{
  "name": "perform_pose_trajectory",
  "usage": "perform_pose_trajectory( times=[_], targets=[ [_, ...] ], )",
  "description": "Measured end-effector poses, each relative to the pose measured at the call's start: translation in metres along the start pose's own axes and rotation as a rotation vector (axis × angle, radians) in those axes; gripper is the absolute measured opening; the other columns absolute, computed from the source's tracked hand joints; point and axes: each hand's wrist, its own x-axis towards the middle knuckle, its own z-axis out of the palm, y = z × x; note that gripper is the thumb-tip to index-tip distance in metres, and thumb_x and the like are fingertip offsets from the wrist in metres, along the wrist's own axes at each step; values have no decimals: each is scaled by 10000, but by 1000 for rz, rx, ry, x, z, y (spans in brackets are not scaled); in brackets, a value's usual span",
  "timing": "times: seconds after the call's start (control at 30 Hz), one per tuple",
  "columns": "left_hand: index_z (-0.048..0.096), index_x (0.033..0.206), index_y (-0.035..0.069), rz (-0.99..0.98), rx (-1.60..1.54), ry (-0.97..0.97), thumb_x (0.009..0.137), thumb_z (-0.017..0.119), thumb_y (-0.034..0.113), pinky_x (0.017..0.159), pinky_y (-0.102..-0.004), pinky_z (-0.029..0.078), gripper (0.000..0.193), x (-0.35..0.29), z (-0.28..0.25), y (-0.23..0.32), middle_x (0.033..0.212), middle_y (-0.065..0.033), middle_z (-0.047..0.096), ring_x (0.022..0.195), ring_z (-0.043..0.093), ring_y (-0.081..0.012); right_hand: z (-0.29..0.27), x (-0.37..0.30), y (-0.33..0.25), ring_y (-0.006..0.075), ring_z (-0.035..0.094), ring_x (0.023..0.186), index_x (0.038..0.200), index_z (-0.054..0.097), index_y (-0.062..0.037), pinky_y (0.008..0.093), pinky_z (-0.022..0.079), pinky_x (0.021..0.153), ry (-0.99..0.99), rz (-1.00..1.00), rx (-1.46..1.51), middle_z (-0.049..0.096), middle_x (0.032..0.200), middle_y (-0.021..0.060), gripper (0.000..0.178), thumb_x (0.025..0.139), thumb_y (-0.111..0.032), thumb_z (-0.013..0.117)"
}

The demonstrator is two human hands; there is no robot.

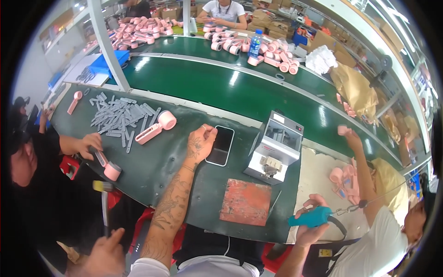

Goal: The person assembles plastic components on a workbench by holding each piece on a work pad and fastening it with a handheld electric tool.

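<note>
My left hand [201, 141], with a tattooed forearm, rests on the green tabletop [175, 129] beside a white-framed phone [220, 145] lying screen up. Its fingers are curled together, hiding whatever is between them. My right hand [310, 234] is wrapped round a teal electric screwdriver [316, 217] at the table's front right, tip pointing left. The tool hangs from a metal hook and wire. Between my hands lie a worn reddish square board [246, 202] and a thin metal rod [274, 203]. Behind the board stands a grey-and-white bench machine [277, 145].
Grey strips [121, 115] and a pink round-headed handle part [159, 127] lie left. A left co-worker's hand [91, 145] holds another; their other hand [108, 254] grips a hammer [104, 196]. A right co-worker's arm [367, 180] reaches over pink parts [346, 180]. A green conveyor [198, 83] runs behind.
</note>
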Motion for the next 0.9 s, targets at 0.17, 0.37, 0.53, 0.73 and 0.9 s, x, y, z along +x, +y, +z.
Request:
perform_pose_trajectory(
  times=[0.17, 0.37, 0.53, 0.73, 0.9],
  targets=[
    [693, 920, 32, 7, -3, 3, 960, 672, 251, 656, -348, 528, 224, -1, 2, 0, 704, -89, 682, 638, 657, -215, -1, 11, 22, 187, 587, 887, 1412, 443, 85, 278, 521, 547, 174, -80, -121, 576, 1155, 141, 978, 906, -745, 551],
    [687, 912, 36, 7, -37, 11, 967, 667, 244, 647, -345, 523, 217, -2, 1, -1, 696, -72, 686, 630, 660, -200, 23, 41, 31, 196, 580, 972, 1518, 327, 50, 299, 520, 745, 134, -147, -220, 559, 1279, 166, 876, 1001, -643, 465],
    [689, 918, 33, 7, -39, -3, 967, 668, 251, 650, -342, 523, 225, -1, -2, 4, 699, -76, 688, 634, 661, -203, 31, 47, 46, 202, 561, 1032, 1513, 334, 46, 314, 515, 783, 183, -168, -254, 549, 1313, 157, 839, 998, -593, 507],
    [689, 926, 28, 8, -19, -26, 969, 663, 253, 661, -337, 523, 231, -1, -2, 6, 704, -78, 690, 643, 664, -203, 60, 37, 53, 137, 600, 826, 1304, 533, 14, 262, 486, 717, 270, -55, -216, 624, 1043, 69, 452, 910, -81, 734],
    [688, 927, 30, 10, -45, -32, 971, 661, 251, 662, -335, 523, 227, -2, 1, 7, 704, -75, 692, 645, 664, -200, 46, 67, 66, 130, 620, 760, 1093, 597, 2, 264, 484, 696, 185, 75, -188, 631, 952, 49, 214, 950, -118, 702]
  ],
)
